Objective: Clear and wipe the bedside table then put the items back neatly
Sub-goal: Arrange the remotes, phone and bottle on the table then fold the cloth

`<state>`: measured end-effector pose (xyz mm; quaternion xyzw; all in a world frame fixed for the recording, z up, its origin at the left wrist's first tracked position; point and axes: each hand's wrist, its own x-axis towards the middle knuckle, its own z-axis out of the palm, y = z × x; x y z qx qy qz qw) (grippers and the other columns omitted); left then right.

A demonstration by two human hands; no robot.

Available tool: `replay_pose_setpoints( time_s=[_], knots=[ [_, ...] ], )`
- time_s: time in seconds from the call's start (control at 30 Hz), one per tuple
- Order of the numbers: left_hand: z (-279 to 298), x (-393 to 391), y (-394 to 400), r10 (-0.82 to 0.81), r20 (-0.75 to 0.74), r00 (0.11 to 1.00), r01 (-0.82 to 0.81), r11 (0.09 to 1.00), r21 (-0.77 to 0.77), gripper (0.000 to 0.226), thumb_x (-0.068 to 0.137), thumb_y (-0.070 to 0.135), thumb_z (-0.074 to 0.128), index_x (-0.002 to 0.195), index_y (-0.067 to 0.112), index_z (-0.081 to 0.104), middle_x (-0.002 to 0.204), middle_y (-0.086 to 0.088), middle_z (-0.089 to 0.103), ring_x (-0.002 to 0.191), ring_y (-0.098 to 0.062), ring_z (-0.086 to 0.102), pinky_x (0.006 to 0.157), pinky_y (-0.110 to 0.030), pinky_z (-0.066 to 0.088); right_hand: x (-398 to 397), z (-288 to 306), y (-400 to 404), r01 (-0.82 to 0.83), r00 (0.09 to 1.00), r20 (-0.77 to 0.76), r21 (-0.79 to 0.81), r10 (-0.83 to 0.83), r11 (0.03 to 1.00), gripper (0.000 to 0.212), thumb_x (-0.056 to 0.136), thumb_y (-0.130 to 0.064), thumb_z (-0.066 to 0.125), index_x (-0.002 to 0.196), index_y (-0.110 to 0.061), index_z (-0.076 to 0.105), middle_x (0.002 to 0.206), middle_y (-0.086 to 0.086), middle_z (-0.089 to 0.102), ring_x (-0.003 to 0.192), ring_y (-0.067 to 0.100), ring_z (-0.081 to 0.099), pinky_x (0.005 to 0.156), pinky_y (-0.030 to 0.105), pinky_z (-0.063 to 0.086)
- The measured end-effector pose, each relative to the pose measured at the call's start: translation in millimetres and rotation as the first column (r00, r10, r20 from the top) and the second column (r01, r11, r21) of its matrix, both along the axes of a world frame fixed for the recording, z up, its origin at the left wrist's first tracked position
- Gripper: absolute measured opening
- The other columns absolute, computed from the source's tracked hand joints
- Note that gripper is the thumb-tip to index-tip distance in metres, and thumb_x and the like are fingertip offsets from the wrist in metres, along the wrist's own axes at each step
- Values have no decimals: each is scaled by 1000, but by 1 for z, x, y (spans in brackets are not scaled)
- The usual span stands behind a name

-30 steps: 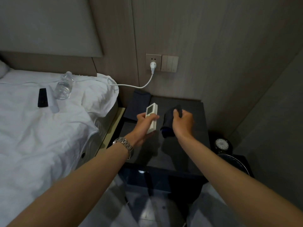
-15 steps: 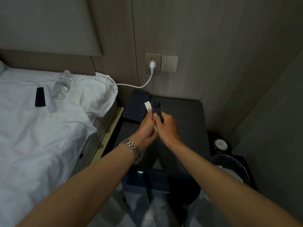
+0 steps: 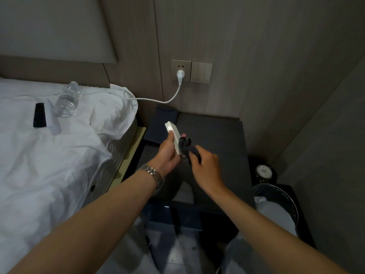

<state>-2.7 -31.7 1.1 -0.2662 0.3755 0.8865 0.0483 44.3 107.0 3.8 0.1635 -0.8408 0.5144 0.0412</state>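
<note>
Big white bed (image 3: 49, 165) on the left, with a bottle (image 3: 67, 100) and a black remote (image 3: 39, 115) lying on it. Dark bedside table (image 3: 221, 135) sits next to it, bin (image 3: 276, 206) on its right. Over the table, left hand (image 3: 167, 153) grips a white remote (image 3: 174, 136) tilted on edge, right hand (image 3: 205, 167) pinches a dark cloth (image 3: 187, 145) pressed against that remote.

Left hand (image 3: 167, 153) curled in a grip, right hand (image 3: 205, 165) pinching
</note>
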Motion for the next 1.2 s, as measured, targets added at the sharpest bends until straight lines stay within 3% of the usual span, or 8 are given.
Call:
replay_pose_setpoints(
  time_s=[0.27,0.37,0.47,0.6,0.77,0.9,1.0,1.2],
  knots=[
    [-29,-22,-10,-54,33,998,62,927,-371,52,95,52,52,129,12,47,96,-7,57,81,-20,58,76,-39,54,-35,-11,4,92,943,332,-221,-14,971,17,97,-18,54,82,-16,63,77,1,64,65,2,59,62,25,45],
    [-38,-34,-5,-53,71,996,77,910,-408,30,102,30,40,115,8,55,101,-16,61,91,-27,61,88,-43,53,-64,-20,0,35,931,365,-116,10,993,14,86,-33,60,92,-26,71,86,-7,72,81,6,67,77,31,55],
    [-38,-45,4,-155,47,987,155,819,-552,22,98,7,39,113,12,55,99,-10,63,84,-20,63,68,-31,54,-89,-27,-7,2,891,453,-61,26,998,33,76,-51,63,91,-25,76,84,-6,76,83,13,72,83,42,58],
    [-55,-72,6,-162,60,985,161,736,-657,29,96,7,54,125,5,56,109,-14,69,85,-19,68,63,-24,54,-121,-41,-8,9,907,421,12,-13,1000,18,86,-41,68,89,-25,75,80,-9,75,78,7,71,72,28,57],
    [-72,-110,10,-157,84,984,160,583,-797,10,96,5,56,105,6,60,103,-10,66,85,-18,65,71,-26,56,-159,-64,-10,29,894,438,153,-94,988,17,89,-24,69,72,-24,68,74,-4,70,74,14,69,63,25,49],
    [-92,-136,5,-139,62,988,108,357,-928,23,94,16,61,114,4,65,108,-8,70,94,-17,64,78,-26,49,-184,-75,-15,23,905,414,184,-99,983,5,85,-25,72,88,-22,73,82,-2,73,77,14,69,68,29,55],
    [-104,-154,-2,-185,61,981,98,200,-975,23,93,22,59,105,9,72,102,-10,74,95,-22,69,83,-33,56,-198,-89,-22,-54,908,418,201,-36,978,25,80,-28,75,105,-25,72,92,-4,74,85,14,70,75,32,59],
    [-117,-183,-13,-180,76,981,93,89,-992,26,89,34,63,104,14,74,101,-10,72,90,-23,70,78,-40,59,-221,-108,-28,19,973,203,407,-111,913,38,91,-31,69,129,-29,63,112,5,55,99,22,60,83,29,49]
  ],
)
